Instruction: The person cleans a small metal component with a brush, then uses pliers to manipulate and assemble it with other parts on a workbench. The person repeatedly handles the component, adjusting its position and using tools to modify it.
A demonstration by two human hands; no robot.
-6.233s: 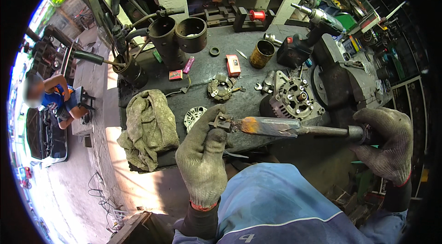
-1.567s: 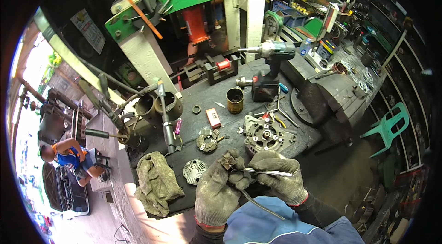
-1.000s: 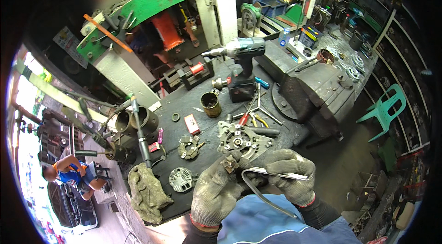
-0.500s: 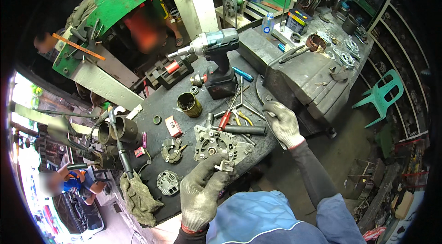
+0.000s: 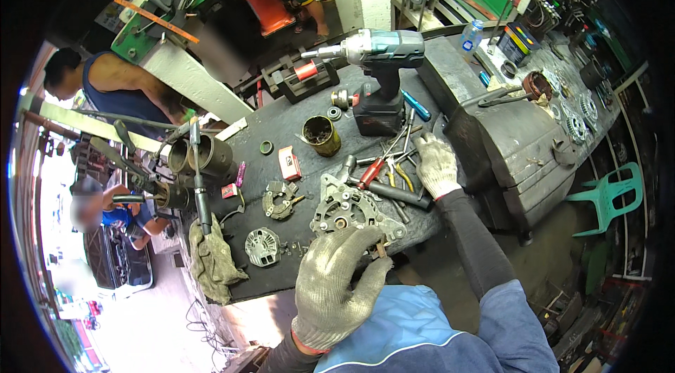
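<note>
My gloved left hand (image 5: 337, 281) grips a small metal piece (image 5: 382, 248) between thumb and fingers, just below the alternator housing (image 5: 341, 211). My gloved right hand (image 5: 434, 162) reaches over the loose tools at the bench's right, fingers bent and slightly apart, touching near them. Those tools include a red-handled screwdriver (image 5: 370, 173), yellow-handled pliers (image 5: 404, 177) and a black bar (image 5: 397, 192). A cordless impact wrench (image 5: 383, 49) stands behind them. Left of the housing lie a ring-shaped electrical part (image 5: 280, 201) and a slotted end cover (image 5: 261, 249).
The dark bench (image 5: 267, 281) holds a cloth (image 5: 214, 267), a grimy can (image 5: 320, 137) and steel cylinders (image 5: 211, 161). A vise (image 5: 506, 162) borders the right. A green-and-white press frame (image 5: 179, 67) rises behind. People (image 5: 123, 85) are at left and behind; a plastic chair (image 5: 612, 197) stands right.
My hands have separated: the right left the bent rod and reached forward to the tools, while the left still grips the small piece. A person has come into fuller view at upper left.
</note>
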